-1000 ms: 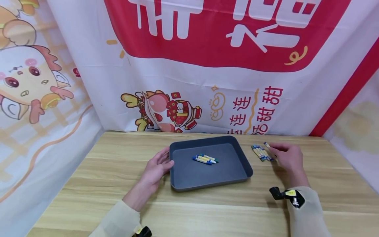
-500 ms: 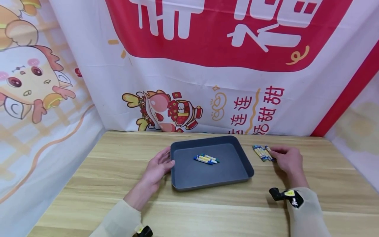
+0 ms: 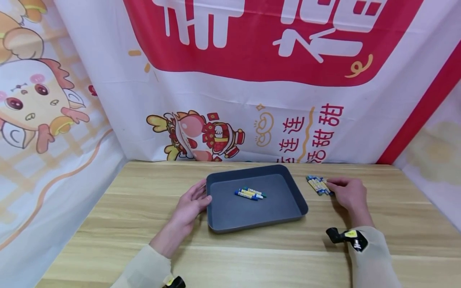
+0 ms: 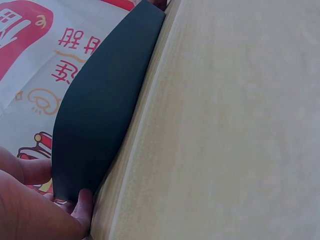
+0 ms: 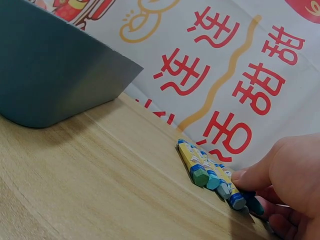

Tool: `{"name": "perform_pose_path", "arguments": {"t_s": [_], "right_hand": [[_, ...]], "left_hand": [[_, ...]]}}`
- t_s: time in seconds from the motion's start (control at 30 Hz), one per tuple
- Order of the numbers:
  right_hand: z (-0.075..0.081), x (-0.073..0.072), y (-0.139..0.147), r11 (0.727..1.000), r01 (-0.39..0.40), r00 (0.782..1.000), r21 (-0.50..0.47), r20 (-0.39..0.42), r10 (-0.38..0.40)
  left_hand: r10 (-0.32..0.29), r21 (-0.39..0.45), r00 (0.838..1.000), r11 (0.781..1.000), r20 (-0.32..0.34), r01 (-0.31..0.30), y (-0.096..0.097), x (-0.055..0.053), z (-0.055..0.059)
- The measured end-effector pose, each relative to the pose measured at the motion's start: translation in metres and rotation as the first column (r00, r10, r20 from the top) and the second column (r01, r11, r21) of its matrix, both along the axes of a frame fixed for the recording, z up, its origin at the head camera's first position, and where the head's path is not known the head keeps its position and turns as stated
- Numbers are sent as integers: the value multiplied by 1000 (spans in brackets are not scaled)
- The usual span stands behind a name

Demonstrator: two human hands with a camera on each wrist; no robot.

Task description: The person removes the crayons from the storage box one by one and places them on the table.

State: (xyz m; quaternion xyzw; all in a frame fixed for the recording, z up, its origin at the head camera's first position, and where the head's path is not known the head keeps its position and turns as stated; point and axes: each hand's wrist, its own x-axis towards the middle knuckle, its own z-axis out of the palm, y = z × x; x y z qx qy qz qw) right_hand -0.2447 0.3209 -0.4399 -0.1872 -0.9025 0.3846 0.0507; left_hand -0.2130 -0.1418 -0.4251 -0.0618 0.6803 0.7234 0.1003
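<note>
My left hand [image 3: 190, 207] grips the left wall of a dark grey rectangular tray [image 3: 257, 226], thumb at the rim and fingers along the outside. In the left wrist view the tray's wall [image 4: 100, 110] rises from beside those fingers. Several paper-wrapped crayons [image 3: 248, 194] with blue and green ends lie together on the tray's floor. Right of the tray, a row of crayons [image 3: 316, 186] lies side by side on the table. At the row's right end my right hand [image 3: 351, 195] pinches a dark-tipped crayon [image 5: 254, 204], partly hidden by the fingers.
The wood-grain table [image 3: 273, 264] reaches back to a printed white and red cloth [image 3: 237, 96] hanging behind it. A second patterned cloth [image 3: 39, 168] hangs on the left. Small black cameras sit on both wrists, the right one [image 3: 347, 237] fully in view.
My right hand has lowered the crayon from a raised, tilted position down beside the row. The left hand and the tray have stayed in place.
</note>
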Motion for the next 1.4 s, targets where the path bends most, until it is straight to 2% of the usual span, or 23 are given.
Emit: {"name": "perform_pose_path", "arguments": {"t_s": [0.37,0.63,1.03,1.23,1.4], "right_hand": [[1,-1,-1,1000,-11,1000,29,15,10],[3,-3,-1,1000,-9,1000,2,29,9],[6,-1,0,1000,-8,1000,-19,6,9],[14,0,-5,999,-44,999,-11,-10,44],[20,1,-13,995,-86,996,-44,-38,84]], "left_hand": [[2,-1,1000,1000,3,-2,-1,1,0],[7,0,1000,1000,-8,-7,-1,1,1],[5,13,1000,1000,-23,-4,0,2,1],[4,13,1000,1000,-27,-4,1,3,1],[6,10,1000,1000,-29,-6,1,3,1]]}}
